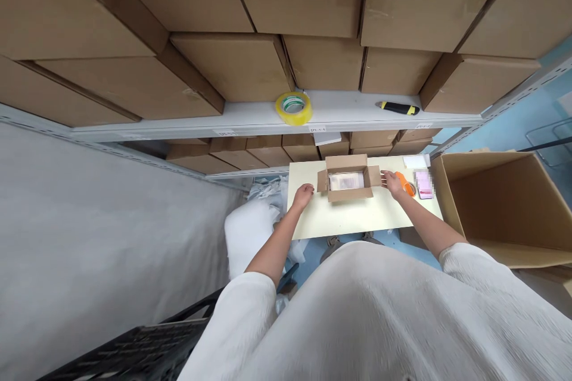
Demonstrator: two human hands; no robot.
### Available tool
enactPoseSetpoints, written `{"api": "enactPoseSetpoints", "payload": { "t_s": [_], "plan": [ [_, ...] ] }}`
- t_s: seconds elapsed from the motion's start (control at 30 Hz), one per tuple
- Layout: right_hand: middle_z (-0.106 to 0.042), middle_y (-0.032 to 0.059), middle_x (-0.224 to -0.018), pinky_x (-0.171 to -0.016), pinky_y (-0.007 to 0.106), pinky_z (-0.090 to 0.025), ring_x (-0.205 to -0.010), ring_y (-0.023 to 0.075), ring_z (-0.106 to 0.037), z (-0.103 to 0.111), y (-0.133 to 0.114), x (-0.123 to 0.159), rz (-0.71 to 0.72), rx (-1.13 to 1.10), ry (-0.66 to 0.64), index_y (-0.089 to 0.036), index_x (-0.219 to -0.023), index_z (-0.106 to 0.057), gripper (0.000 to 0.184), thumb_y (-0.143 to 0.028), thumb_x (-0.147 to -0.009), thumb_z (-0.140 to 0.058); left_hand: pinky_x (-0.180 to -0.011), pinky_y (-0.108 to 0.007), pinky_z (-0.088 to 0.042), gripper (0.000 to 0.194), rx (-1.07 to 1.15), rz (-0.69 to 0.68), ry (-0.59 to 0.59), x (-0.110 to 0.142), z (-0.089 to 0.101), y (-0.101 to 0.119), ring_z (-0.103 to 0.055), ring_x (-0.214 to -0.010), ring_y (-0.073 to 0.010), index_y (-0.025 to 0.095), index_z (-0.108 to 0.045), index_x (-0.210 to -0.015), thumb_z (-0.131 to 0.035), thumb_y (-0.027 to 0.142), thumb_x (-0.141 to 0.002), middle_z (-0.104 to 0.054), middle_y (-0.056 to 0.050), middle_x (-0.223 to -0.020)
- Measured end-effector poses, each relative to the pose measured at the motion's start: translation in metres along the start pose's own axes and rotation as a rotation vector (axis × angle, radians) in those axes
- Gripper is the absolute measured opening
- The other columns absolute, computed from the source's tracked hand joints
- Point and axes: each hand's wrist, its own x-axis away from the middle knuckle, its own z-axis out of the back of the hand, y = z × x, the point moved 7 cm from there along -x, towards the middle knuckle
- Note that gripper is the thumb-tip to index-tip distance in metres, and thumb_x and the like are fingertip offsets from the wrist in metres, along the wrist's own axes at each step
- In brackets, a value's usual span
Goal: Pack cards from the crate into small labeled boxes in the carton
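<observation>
Grey shelving (348,106) spans the view here! Pale table (322,220) below, blue floor (313,255) under that, whitish surface (111,220) left.

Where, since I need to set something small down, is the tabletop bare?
The tabletop is bare along its near edge, this side of the open carton, and in the far-left corner beyond the left hand. Right of the carton is crowded: right hand, orange item, pink item, white piece.

You can read nothing for certain here: the characters on the white labels (317,129) along your shelf edge (263,129) are too small. The green-and-white print inside your yellow tape roll (294,118) is equally illegible to you.
</observation>
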Motion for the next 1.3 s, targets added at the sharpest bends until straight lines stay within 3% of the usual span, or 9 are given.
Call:
{"api": "enactPoseSetpoints", "payload": {
  "t_s": [0.1, 0.23, 0.4, 0.53, 0.73, 0.87, 1.03, 1.2, 1.3],
  "plan": [
    [-0.08, 0.0118, -0.106, -0.085, 0.037, -0.067, -0.092, 0.0224, -0.077, -0.004, -0.009, 0.004, 0.008, -0.123, 0.027, -0.021, -0.125, -0.073, 0.036, -0.042, -0.103, -0.053, -0.096, -0.04, -0.061, 0.039, 0.234, 0.008, -0.04, 0.001, -0.008, 0.005, -0.079, -0.107, -0.0253, 0.019, -0.068, -0.131, -0.06, 0.034, -0.095, -0.082, -0.012, -0.113],
    [-0.078, 0.0062, -0.093, -0.078, 0.032, -0.065, -0.081, 0.0185, -0.075, -0.016, -0.017, 0.006, 0.045, -0.22, -0.029, -0.024, -0.108, -0.072, 0.015, -0.033, -0.097, -0.068, -0.109, -0.047, -0.057, 0.063, 0.369, -0.206, -0.028, 0.005, -0.011, 0.029, -0.076, -0.12, -0.0253, 0.022, -0.053, -0.154, -0.058, 0.027, -0.091, -0.081, -0.012, -0.123],
    [-0.076, 0.0019, -0.084, -0.08, 0.034, -0.062, -0.077, 0.0179, -0.073, -0.032, -0.019, -0.001, 0.115, -0.073, -0.13, -0.024, -0.103, -0.069, 0.02, -0.025, -0.084, -0.076, -0.125, -0.055, -0.047, 0.093, 0.099, -0.459, -0.281, 0.023, -0.031, 0.049, -0.061, -0.147, -0.0309, 0.025, -0.046, -0.166, -0.06, 0.011, -0.075, -0.071, -0.013, -0.15],
    [-0.075, 0.0002, -0.087, -0.083, 0.037, -0.061, -0.083, 0.0204, -0.072, -0.034, -0.019, -0.009, 0.202, 0.142, -0.108, -0.023, -0.111, -0.071, 0.035, -0.03, -0.078, -0.077, -0.133, -0.055, -0.04, 0.107, -0.128, -0.555, -0.319, 0.035, -0.038, 0.048, -0.05, -0.157, -0.036, 0.023, -0.039, -0.173, -0.066, 0.009, -0.071, -0.055, -0.014, -0.167],
    [-0.069, 0.0099, -0.133, -0.091, 0.04, -0.064, -0.099, 0.0232, -0.072, -0.037, -0.019, -0.022, 0.254, 0.322, -0.079, -0.026, -0.142, -0.065, 0.071, -0.033, -0.074, -0.083, -0.134, -0.051, -0.04, 0.11, -0.207, -0.588, -0.393, 0.039, -0.042, 0.043, -0.046, -0.159, -0.0355, 0.024, -0.029, -0.177, -0.068, 0.01, -0.076, -0.035, -0.015, -0.177],
    [-0.061, 0.0155, -0.15, -0.103, 0.047, -0.064, -0.114, 0.0287, -0.07, -0.043, -0.018, -0.031, 0.237, 0.361, -0.106, -0.026, -0.153, -0.062, 0.081, -0.029, -0.075, -0.083, -0.135, -0.048, -0.038, 0.11, -0.228, -0.592, -0.403, 0.04, -0.041, 0.04, -0.042, -0.162, -0.0352, 0.027, -0.028, -0.178, -0.074, 0.014, -0.079, -0.03, -0.014, -0.179],
    [-0.052, 0.0156, -0.168, -0.114, 0.054, -0.06, -0.137, 0.0354, -0.063, -0.051, -0.021, -0.037, 0.237, 0.255, -0.213, -0.028, -0.164, -0.053, 0.098, -0.021, -0.07, -0.081, -0.126, -0.053, -0.048, 0.121, -0.118, -0.506, -0.402, 0.04, -0.042, 0.037, -0.057, -0.148, -0.0379, 0.029, -0.022, -0.18, -0.09, 0.035, -0.08, -0.034, -0.019, -0.178],
    [-0.059, 0.014, -0.161, -0.114, 0.057, -0.059, -0.146, 0.0365, -0.057, -0.056, -0.031, -0.041, 0.228, 0.07, -0.264, -0.032, -0.171, -0.042, 0.117, -0.013, -0.062, -0.076, -0.115, -0.052, -0.054, 0.124, 0.021, -0.38, -0.347, 0.032, -0.043, 0.039, -0.064, -0.139, -0.0351, 0.028, -0.019, -0.18, -0.092, 0.049, -0.082, -0.05, -0.022, -0.167],
    [-0.066, 0.0135, -0.147, -0.112, 0.058, -0.06, -0.138, 0.0362, -0.062, -0.059, -0.034, -0.042, 0.2, 0.038, -0.259, -0.032, -0.166, -0.049, 0.112, -0.013, -0.059, -0.078, -0.108, -0.048, -0.057, 0.118, 0.053, -0.34, -0.311, 0.029, -0.042, 0.04, -0.067, -0.132, -0.0318, 0.028, -0.024, -0.178, -0.09, 0.051, -0.084, -0.056, -0.021, -0.16]
  ]
}}
